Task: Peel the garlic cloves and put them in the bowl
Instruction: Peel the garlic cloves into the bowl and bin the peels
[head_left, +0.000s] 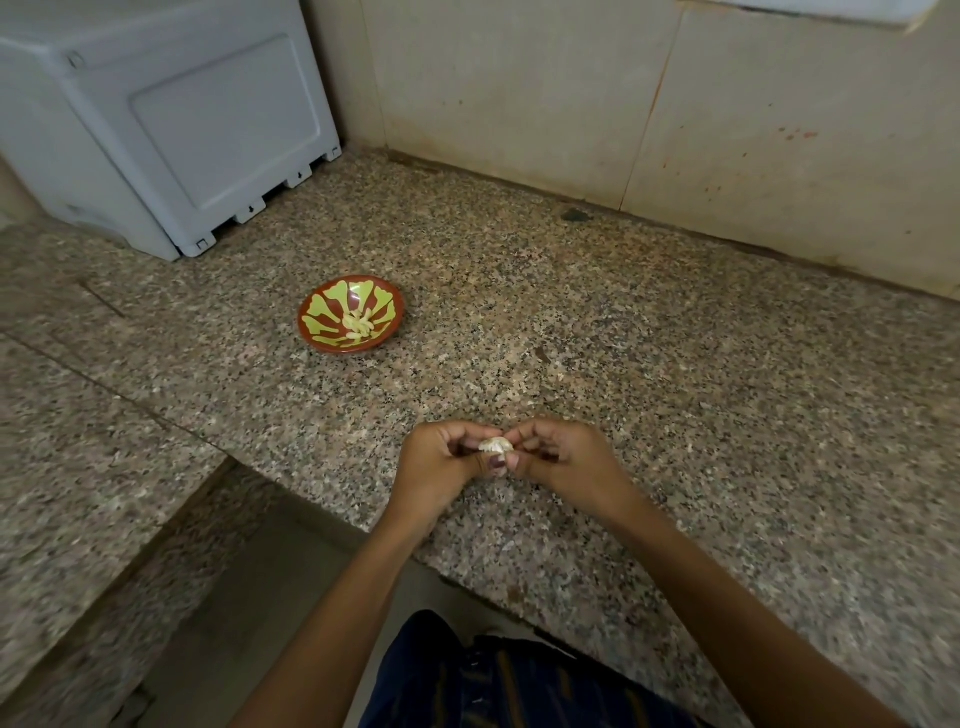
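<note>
A pale piece of garlic (496, 445) with papery skin sits between my two hands above the granite counter, near its front edge. My left hand (441, 467) grips it from the left with curled fingers and thumb. From the right, my right hand (558, 457) pinches it with its fingertips. Farther back and to the left stands a red bowl (317, 312) with a green and yellow pattern. Several peeled cloves (358, 325) lie in its bottom.
A grey plastic appliance (171, 119) stands at the back left of the granite counter (675, 364). A tiled wall (675, 104) runs along the back. The counter steps down at the left, with a gap at the front corner.
</note>
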